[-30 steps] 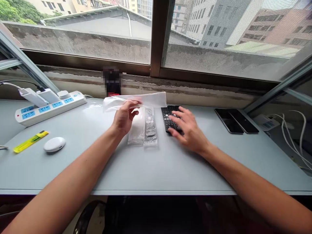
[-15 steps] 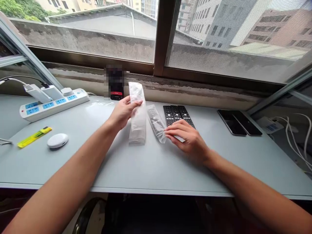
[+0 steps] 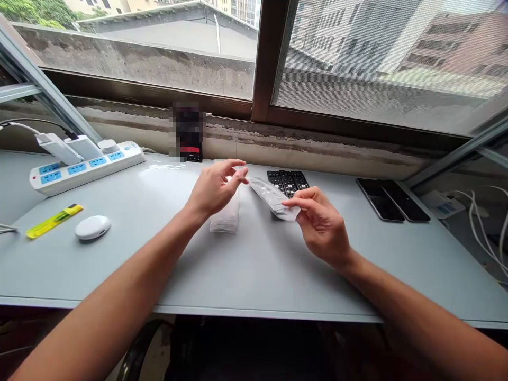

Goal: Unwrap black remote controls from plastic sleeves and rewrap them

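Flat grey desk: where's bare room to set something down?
Bare: front centre, between the forearms, before the flat clear plastic sleeves; between three slim black remotes and two flat black phones. Crowded: the middle, where the right hand holds a long translucent plastic pouch by the remotes; back left, at the long white power strip.

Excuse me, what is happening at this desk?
A person's right hand holds a bagged remote by its near end. The left hand is at its far end; whether it touches is unclear. Clear plastic bags lie partly hidden by the left hand. Three black remotes lie side by side.
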### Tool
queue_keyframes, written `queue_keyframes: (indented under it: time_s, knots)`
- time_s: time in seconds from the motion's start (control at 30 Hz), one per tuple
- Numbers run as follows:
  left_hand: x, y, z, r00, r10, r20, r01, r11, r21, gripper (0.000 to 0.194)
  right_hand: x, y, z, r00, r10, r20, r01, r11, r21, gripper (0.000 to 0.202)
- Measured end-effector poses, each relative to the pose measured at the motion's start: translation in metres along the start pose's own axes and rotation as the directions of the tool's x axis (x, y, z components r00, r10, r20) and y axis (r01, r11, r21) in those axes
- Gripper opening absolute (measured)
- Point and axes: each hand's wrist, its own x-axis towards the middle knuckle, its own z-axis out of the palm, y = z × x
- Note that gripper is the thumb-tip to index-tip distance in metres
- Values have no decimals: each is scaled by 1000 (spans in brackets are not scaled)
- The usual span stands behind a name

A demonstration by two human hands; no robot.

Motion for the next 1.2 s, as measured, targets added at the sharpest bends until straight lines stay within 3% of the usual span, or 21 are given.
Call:
queue_keyframes:
  time_s: [0.1,0.2,0.5,0.57,0.7,0.9,1.0,1.1,1.2]
  knots:
    - [-5,5,5,999,24,48,-26,998,54,38,0,-7,0,986,-167,-9,167,985,-39,44]
    - [-8,2,6,996,15,89,-24,995,99,48,0,-11,3,972,-234,-37,232,972,-48,52]
    - [-9,0,9,960,5,282,-54,985,165,49,0,-7,3,995,-81,-52,76,993,-90,41]
    - [-9,-1,10,966,31,257,-68,988,135,43,0,-8,3,995,-91,-39,88,992,-88,39]
    - [-9,-2,9,982,27,189,-38,998,52,39,0,-11,3,974,-224,3,224,972,-69,45]
    - [-8,-4,7,985,-77,158,90,993,-79,63,-1,-13,2,930,-333,152,336,942,7,49]
    - [-7,-5,11,977,-107,183,141,973,-185,84,-2,-11,3,900,-378,215,367,926,91,46]
    - [-5,-2,14,972,-166,165,217,904,-368,110,-4,-8,4,929,-309,203,284,948,142,34]
    - [-3,2,14,964,-240,117,266,826,-498,121,-5,-4,3,991,-51,125,22,975,220,38]
